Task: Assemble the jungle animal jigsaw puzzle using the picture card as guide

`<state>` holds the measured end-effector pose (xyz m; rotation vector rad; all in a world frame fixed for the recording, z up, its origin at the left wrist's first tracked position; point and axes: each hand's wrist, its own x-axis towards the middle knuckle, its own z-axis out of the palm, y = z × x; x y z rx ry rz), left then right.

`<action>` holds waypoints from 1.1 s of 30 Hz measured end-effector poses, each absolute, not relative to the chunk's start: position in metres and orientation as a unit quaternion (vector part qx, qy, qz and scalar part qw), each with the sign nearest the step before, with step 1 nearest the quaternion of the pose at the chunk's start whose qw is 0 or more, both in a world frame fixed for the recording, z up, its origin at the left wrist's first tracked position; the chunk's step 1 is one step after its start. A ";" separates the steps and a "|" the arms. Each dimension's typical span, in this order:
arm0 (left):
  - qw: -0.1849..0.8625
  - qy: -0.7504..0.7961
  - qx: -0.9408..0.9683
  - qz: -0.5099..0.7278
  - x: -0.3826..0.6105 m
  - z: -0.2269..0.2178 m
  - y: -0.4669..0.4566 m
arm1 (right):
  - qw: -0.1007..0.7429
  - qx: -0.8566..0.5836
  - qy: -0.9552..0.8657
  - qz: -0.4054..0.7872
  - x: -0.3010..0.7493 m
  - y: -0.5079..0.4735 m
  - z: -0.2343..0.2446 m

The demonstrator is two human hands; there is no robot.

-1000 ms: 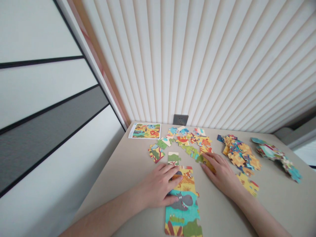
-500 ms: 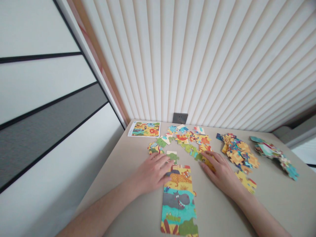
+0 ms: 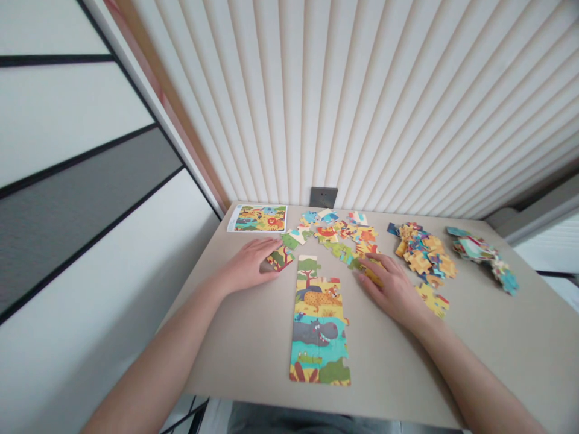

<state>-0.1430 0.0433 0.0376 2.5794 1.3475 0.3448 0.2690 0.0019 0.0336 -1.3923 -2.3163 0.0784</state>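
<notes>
A partly joined jigsaw strip lies on the table, showing a hippo, a leopard and, at its upper left, a tree. Left of the strip's top, my left hand has thumb and fingers around a jigsaw piece with a red-brown tree on it. My right hand rests on the table with its fingers apart, over a yellow jigsaw piece beside other loose pieces. The fingertips hide part of that piece.
A picture card lies at the back left. Loose jigsaw pieces spread along the back middle. Two heaps, one mostly orange and one mixed, lie to the right. Behind the table stands a ribbed wall with a dark socket.
My left hand has moved away from the strip to the left, onto a tree piece. The green-topped piece now joins the strip's upper left. My right hand stays over the yellow piece.
</notes>
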 end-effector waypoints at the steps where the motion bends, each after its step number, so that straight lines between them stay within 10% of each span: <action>1: 0.116 0.462 0.871 0.120 -0.143 0.036 0.045 | 0.217 -0.503 -0.836 0.026 0.269 0.002 0.033; 21: 0.083 0.453 0.864 0.203 -0.119 0.040 0.029 | 0.243 -0.443 -0.863 0.022 0.254 -0.009 0.042; 33: 0.259 0.339 0.845 0.323 -0.044 0.045 -0.022 | 0.291 -0.287 -0.904 0.128 0.208 -0.039 0.043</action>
